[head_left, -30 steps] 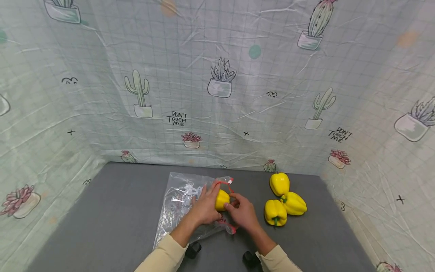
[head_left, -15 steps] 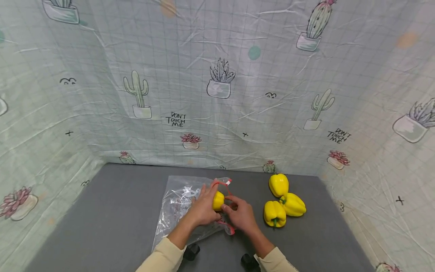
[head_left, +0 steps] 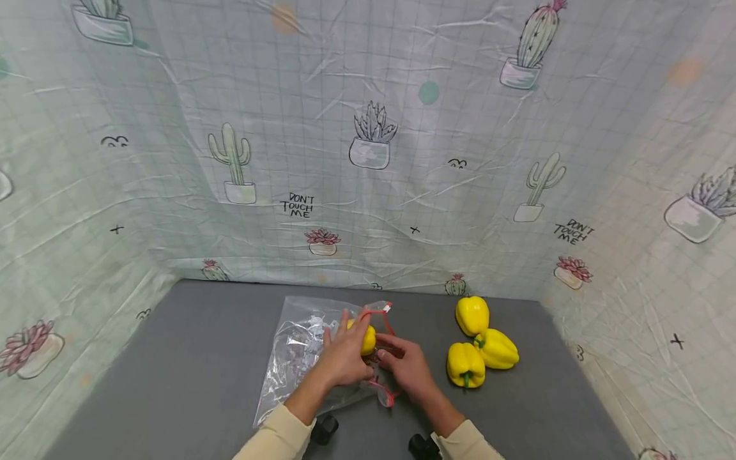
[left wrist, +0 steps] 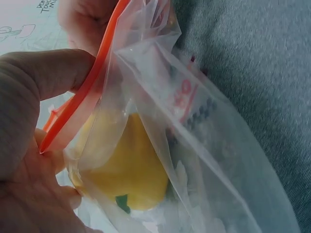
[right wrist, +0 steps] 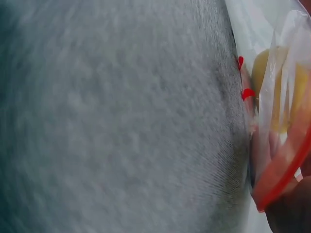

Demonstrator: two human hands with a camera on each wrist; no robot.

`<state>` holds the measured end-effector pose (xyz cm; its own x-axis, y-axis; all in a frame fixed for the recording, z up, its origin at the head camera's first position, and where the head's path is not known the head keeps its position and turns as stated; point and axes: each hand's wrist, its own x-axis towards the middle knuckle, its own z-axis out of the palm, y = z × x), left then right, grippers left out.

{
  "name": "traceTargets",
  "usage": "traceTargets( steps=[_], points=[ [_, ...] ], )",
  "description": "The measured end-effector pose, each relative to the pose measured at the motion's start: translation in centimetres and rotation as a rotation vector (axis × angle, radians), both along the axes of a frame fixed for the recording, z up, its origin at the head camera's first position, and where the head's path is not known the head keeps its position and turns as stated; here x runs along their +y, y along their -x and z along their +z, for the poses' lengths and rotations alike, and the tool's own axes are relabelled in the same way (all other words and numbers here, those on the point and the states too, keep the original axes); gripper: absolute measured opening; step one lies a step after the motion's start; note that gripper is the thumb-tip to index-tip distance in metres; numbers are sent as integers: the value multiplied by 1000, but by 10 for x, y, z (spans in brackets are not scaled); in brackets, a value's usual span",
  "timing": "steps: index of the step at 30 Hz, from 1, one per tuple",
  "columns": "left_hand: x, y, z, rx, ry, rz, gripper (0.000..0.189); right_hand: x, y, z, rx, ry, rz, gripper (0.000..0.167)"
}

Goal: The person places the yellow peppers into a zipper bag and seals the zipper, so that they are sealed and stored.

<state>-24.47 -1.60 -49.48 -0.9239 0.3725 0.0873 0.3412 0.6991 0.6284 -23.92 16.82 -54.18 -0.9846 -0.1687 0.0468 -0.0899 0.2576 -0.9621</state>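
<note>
A yellow bell pepper (head_left: 368, 342) sits inside the mouth of a clear zip bag (head_left: 292, 348) on the grey table. My left hand (head_left: 343, 361) spans the mouth from above, fingers spread over pepper and plastic. In the left wrist view its thumb (left wrist: 58, 70) hooks behind the red zip strip (left wrist: 80, 99), and the pepper (left wrist: 133, 167) shows through the film, a bit of green stem at its lower side. My right hand (head_left: 409, 367) reaches into the mouth with fingertips right at the pepper's near side. Red edging (right wrist: 284, 172) crosses its fingers in the right wrist view.
Three more yellow bell peppers (head_left: 473, 315) (head_left: 499, 349) (head_left: 466, 365) stand close together to the right of my right hand. Patterned cloth (head_left: 402, 191) with cactus drawings walls the table at the back and sides. Black wrist devices (head_left: 324, 429) sit by both sleeves.
The pepper has moved left, deeper into the bag, under my left fingers. My right hand has followed it left, its fingers now inside the mouth. The other three peppers stay put.
</note>
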Motion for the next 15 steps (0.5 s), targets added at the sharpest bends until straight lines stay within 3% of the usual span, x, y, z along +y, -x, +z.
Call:
traceTargets(
  steps=[6, 12, 15],
  points=[
    [0, 1, 8, 3, 62, 11, 110, -1, 2, 6, 30, -76, 146, 47],
    [2, 0, 9, 39, 74, 3, 110, -2, 1, 6, -15, -6, 204, 53],
    [2, -1, 8, 50, 78, 8, 107, -1, 2, 6, -57, 10, 273, 58]
  ],
)
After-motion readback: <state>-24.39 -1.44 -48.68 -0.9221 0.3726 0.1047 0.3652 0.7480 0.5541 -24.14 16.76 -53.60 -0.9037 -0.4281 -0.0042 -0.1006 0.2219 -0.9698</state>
